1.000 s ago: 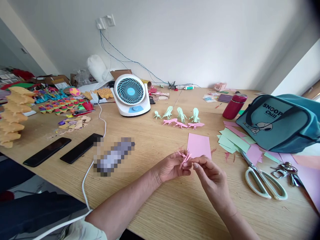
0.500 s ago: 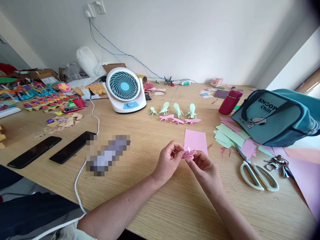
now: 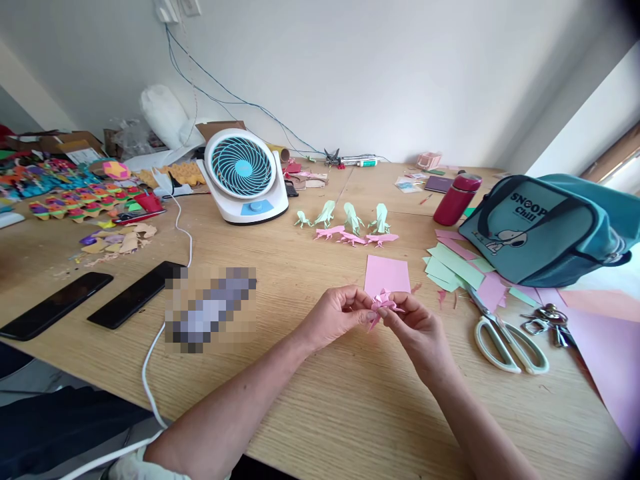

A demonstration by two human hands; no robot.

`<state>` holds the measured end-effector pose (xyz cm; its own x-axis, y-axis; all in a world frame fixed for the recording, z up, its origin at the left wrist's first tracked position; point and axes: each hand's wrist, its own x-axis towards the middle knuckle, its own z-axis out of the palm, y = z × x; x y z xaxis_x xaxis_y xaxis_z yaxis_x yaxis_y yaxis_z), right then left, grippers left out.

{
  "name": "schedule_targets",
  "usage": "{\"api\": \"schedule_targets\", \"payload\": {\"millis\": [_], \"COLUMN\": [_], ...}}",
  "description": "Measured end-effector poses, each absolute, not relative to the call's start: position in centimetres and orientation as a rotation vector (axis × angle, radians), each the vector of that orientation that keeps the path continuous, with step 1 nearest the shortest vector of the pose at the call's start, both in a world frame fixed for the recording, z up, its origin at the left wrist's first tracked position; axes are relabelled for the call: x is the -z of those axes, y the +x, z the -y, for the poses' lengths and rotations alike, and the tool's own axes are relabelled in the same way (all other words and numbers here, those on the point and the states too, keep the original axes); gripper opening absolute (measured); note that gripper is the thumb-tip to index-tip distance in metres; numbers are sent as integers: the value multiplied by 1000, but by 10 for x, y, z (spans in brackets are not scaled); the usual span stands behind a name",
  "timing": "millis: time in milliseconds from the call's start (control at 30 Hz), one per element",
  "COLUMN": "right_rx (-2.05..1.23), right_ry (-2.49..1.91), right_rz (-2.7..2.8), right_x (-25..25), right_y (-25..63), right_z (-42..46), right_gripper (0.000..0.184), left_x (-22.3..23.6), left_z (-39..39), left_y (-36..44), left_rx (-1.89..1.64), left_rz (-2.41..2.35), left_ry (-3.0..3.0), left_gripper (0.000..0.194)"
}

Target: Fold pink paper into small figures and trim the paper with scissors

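Observation:
Between my two hands is a small pink origami figure (image 3: 383,301) with thin pointed legs. My left hand (image 3: 343,312) pinches its left side, thumb and fingers pressed together. On its other side my right hand (image 3: 416,327) grips it between thumb and forefinger; the fingertips cover part of the folds. Just behind the hands lies a pink paper sheet (image 3: 387,270). Farther back stand several green paper insects (image 3: 353,219) in a row, and in front of them a row of pink paper insects (image 3: 351,237).
To the right are scissors (image 3: 510,343), keys (image 3: 553,320), green paper pieces (image 3: 453,267), a teal bag (image 3: 545,227) and a red flask (image 3: 457,200). A white fan (image 3: 245,173) stands at the back left. Two black phones (image 3: 55,303) and a white cable (image 3: 150,363) lie at left.
The left hand has turned over and now pinches the pink figure from its side. The right fingers have closed on its opposite side. The camera view has shifted slightly right.

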<state>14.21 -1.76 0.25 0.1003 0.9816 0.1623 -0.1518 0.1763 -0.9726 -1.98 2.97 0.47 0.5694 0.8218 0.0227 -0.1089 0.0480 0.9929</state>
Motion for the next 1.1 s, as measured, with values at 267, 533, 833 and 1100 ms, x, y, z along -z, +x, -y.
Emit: {"api": "schedule_targets", "payload": {"millis": [267, 533, 833, 1100], "right_rx": [-1223, -1293, -1129, -304], "right_ry": [-962, -995, -1033, -1063], "right_rz": [1186, 1168, 1316, 1799], "right_x": [-3, 3, 8, 0], "right_y": [148, 150, 145, 145], "right_z": [15, 15, 18, 28], "right_gripper": [33, 34, 25, 17], "left_x": [-10, -12, -10, -13], "left_z": [-30, -26, -25, -23], "left_y": [-21, -18, -19, -18], "left_rx": [-746, -862, -794, -783], "left_rz": [-692, -701, -726, -721], "left_ry": [1315, 1155, 1177, 923], "left_gripper": [39, 43, 43, 47]}}
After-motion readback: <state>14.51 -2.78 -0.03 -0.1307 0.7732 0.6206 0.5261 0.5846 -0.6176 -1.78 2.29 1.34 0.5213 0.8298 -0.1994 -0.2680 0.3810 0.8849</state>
